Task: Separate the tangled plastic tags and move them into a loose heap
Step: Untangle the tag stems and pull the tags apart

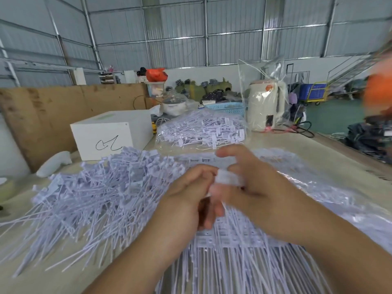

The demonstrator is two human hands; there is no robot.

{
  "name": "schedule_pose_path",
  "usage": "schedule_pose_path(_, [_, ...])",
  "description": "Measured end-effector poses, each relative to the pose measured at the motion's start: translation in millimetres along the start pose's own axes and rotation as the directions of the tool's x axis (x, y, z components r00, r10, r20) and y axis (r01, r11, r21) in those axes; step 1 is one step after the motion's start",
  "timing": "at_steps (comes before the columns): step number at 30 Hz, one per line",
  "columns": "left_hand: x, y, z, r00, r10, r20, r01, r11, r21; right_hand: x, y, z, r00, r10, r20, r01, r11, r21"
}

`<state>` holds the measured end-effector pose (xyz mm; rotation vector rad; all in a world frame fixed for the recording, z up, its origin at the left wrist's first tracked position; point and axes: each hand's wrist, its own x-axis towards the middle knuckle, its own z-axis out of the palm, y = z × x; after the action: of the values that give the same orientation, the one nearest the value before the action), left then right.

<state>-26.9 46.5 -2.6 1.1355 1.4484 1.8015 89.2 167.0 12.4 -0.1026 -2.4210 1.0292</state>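
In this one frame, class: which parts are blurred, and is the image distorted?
Head view: both hands, left hand and right hand, smear around the tag bundle; orange figure at right edge blurred; wide-angle lens bows the wall beams; loose heap stays fairly sharp.

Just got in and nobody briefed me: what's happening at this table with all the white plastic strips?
A person is sorting plastic tags by hand. The left hand and right hand together grip a small bunch of tags above an aligned stack of tags lying near the person. A big loose heap already spreads over the table to the left. Behind it sit a sealed clear bag of tags and a white box. Plenty remains unsorted.
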Motion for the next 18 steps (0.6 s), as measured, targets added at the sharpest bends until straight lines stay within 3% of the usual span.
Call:
schedule_pose_path(2, [-2.1, -1.4, 1.0, 0.998, -0.019, 0.055, 0.018, 1.0, 0.021, -1.1, 0.8, 5.6, 0.99, 0.027, 0.139, -0.011, 0.993, -0.114])
schedule_pose_path(4, [-2.7, -1.5, -0.7, 0.997, -0.05, 0.061, 0.046, 0.997, 0.068, -2.4, 1.1, 6.5, 0.976, 0.072, 0.204, -0.05, 0.993, -0.11])
schedule_pose_path(9, [-2.2, 0.8, -4.3, 0.991, -0.092, 0.101, 0.077, 0.986, 0.146, -4.2, -3.4, 13.5, 0.976, 0.158, 0.147, -0.112, 0.952, -0.284])
schedule_pose_path(15, [4.7, 0.4, -15.2, 0.998, -0.037, -0.043, 0.041, 0.994, 0.098, -1.3, 1.0, -11.3, 0.984, 0.137, 0.11, -0.117, 0.979, -0.167])
schedule_pose_path(18, [5.7, 1.2, -14.3, 0.999, -0.005, -0.033, 0.009, 0.994, 0.105, 0.1, 5.0, -14.0, 0.987, 0.122, 0.102, -0.114, 0.99, -0.082])
